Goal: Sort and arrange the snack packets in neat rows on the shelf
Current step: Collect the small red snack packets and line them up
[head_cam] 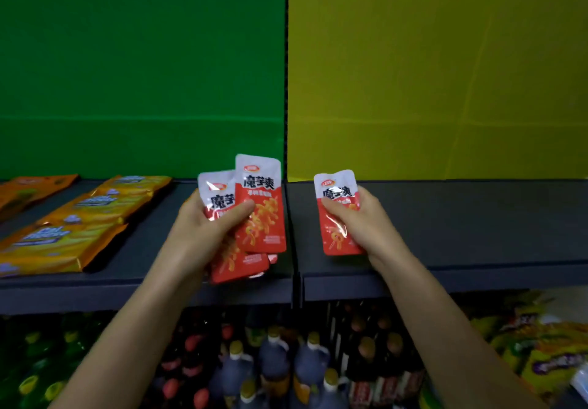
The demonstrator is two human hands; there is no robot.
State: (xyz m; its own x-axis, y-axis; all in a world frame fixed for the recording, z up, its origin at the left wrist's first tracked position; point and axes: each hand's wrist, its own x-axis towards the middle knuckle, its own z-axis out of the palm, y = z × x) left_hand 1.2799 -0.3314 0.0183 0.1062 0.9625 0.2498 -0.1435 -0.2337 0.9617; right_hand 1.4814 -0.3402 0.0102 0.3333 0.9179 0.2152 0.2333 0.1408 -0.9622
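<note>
Red snack packets (pixel 259 205) fanned in left hand (pixel 203 230), single packet (pixel 339 214) gripped by right hand (pixel 359 220)

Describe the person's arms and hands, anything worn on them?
Both forearms are bare, with no sleeves in view. The left hand and right hand wear no gloves, and no rings, watch or wristband are visible. The picture is too soft to judge the fingernails.

Dim, soft-focus picture with wide-angle bending at the edges; glare glints on the red packets (pixel 259 205).
</note>
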